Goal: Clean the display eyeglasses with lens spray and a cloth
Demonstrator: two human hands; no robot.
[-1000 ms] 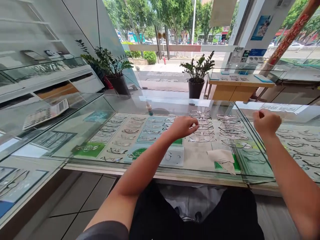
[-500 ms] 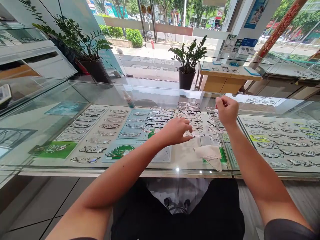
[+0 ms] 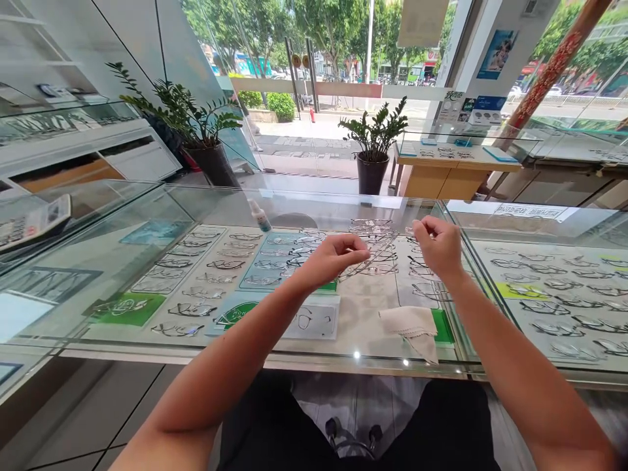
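Observation:
My left hand (image 3: 341, 255) is closed in a pinch above the glass counter, its thumb and forefinger on thin-rimmed eyeglasses (image 3: 377, 254) that slant up toward the right. To the right, my right hand (image 3: 438, 247) is closed, thumb against the curled fingers; whatever it grips is too small to make out. Under both hands, rows of eyeglasses (image 3: 226, 264) show in the glass display counter (image 3: 367, 356). A beige cleaning cloth (image 3: 409, 324) lies crumpled nearer to me, partly over a green card (image 3: 443, 327).
A small spray bottle (image 3: 260, 216) stands toward the counter's far side. At the left is a calculator (image 3: 36, 226). Potted plants (image 3: 373, 167) stand beyond the counter, before the window. A wooden display table (image 3: 436, 173) is at the back right.
The view has tilted up a little. My left hand has gone from spread fingers to a pinch, with slanting eyeglasses now at its fingertips. My right hand is lower, nearer the counter.

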